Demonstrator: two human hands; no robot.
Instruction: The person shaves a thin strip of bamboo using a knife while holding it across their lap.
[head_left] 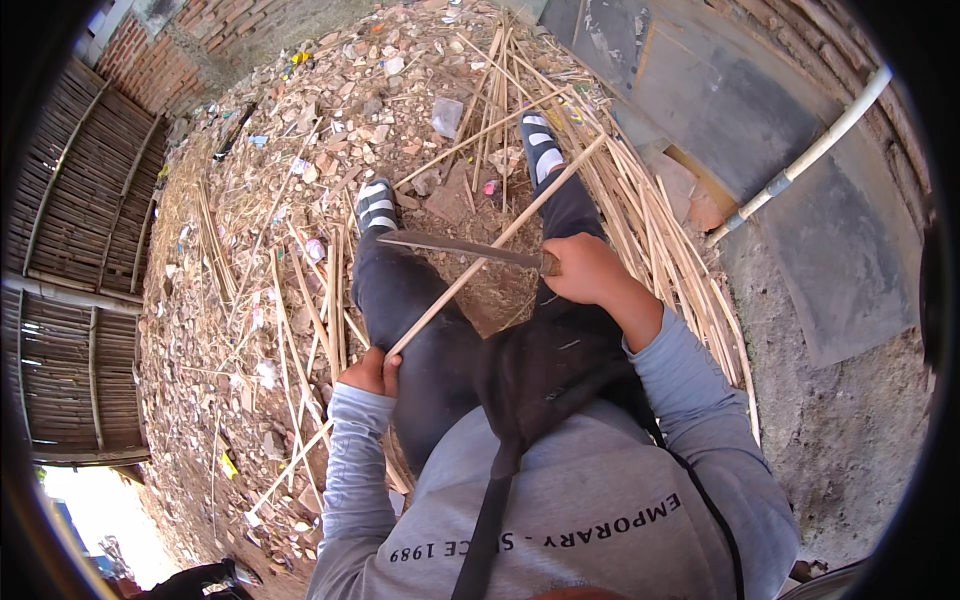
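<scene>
Wooden strip [440, 304] above littered ground [505, 298] — slatted wall [90, 200] at left, probably bamboo.

And what a rough floor this is: stony ground [270, 175] strewn with broken brick, dry straw and scraps of litter! Up at the far left, a red brick wall [150, 65]; down the left side, a dark slatted wall [75, 185] crossed by a pale pole [80, 292]. Over on the right, large grey panels [720, 110], a white pipe [835, 130] slanting across, rough grey paving [790, 440] below. Bottom left, brilliant daylight [95, 510] blazes in!
</scene>
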